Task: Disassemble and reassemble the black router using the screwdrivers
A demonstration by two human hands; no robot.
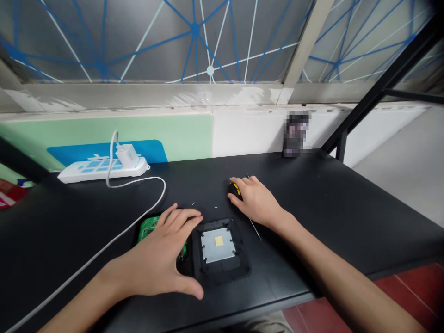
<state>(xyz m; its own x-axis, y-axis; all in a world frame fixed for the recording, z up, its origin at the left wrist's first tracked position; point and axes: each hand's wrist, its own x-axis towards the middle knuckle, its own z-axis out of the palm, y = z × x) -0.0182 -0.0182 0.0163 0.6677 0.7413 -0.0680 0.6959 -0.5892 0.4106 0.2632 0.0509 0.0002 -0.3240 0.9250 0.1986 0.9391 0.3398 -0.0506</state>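
Spreading wide with thumb and fingers apart, the left hand spans the green circuit board, gripping nothing visible; whether its palm touches the board cannot be told. The right hand closes its thumb and fingers around the black-and-yellow handle of a screwdriver near the desk. Just beside the board lies a black cover bearing a metal plate. Two small screws lie beyond it. Farther back, a white cable runs from a charger plugged into a power strip.
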